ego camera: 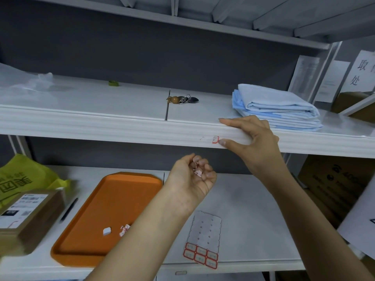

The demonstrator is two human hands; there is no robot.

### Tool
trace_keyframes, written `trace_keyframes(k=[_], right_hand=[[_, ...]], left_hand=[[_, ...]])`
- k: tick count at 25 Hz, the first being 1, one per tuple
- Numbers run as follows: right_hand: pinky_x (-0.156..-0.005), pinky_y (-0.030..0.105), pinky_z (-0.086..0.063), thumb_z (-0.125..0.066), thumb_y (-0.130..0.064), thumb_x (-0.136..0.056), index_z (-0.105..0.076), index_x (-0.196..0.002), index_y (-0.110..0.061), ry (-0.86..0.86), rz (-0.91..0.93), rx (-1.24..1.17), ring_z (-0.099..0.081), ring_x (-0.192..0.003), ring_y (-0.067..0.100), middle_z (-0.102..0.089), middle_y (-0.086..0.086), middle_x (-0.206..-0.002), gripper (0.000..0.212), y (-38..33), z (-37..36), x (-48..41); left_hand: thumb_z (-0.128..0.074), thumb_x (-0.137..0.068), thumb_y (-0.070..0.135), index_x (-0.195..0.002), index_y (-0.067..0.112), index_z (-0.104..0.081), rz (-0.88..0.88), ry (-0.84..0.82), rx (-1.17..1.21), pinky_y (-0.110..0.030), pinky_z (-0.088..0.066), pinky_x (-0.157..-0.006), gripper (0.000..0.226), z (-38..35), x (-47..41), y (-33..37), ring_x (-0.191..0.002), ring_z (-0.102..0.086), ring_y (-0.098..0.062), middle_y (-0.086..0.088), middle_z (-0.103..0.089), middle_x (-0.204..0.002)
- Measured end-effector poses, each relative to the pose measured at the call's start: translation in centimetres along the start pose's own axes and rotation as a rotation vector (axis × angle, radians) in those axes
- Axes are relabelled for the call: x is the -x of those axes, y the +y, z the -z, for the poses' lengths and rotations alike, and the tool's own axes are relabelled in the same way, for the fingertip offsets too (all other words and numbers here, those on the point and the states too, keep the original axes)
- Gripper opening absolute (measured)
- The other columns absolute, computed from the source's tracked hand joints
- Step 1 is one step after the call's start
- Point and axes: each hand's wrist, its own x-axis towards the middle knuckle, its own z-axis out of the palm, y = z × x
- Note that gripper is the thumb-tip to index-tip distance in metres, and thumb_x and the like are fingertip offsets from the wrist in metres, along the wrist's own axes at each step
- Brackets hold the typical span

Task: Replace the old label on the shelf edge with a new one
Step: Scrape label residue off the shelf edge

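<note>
Pressing its thumb on the old label remnant at the shelf edge, right grip spread, holding nothing. Left grip cupped round torn scraps. Orange tray below holds two loose bits; label sheet beside it.

A torn red-bordered label remnant sticks on the shelf edge; a label sheet lies flat below.

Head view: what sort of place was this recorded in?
Probably a storeroom or parcel pickup room. Long white shelves fill the view, a labelled parcel sits on the lower one, cardboard boxes stand at the right, and paper notices hang above them.
</note>
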Motion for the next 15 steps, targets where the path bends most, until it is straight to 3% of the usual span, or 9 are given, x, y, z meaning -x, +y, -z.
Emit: trace_keyframes(k=[6,15], right_hand=[[-0.089,0.027,-0.017,-0.074,-0.039,-0.078,-0.054,-0.109,-0.055,0.030,0.012,0.005,-0.030,-0.103,-0.007,-0.044,-0.034,-0.099,0.040,0.27,-0.31,0.01],[-0.089,0.029,-0.019,-0.075,-0.037,-0.078,-0.052,-0.110,-0.055,-0.001,0.033,0.022,-0.029,-0.103,-0.005,-0.043,-0.033,-0.099,0.043,0.42,-0.16,0.03]], left_hand=[[-0.042,-0.097,0.015,-0.054,0.012,-0.036,0.006,-0.007,0.041,-0.016,-0.039,-0.040,0.043,-0.05,-0.20,0.02,-0.040,-0.049,-0.014,-0.002,-0.043,-0.050],[-0.041,-0.096,0.013,-0.052,0.011,-0.037,0.017,-0.026,0.043,-0.016,-0.040,-0.041,0.044,-0.50,-0.18,-0.14,-0.041,-0.047,-0.014,-0.001,-0.042,-0.047]])
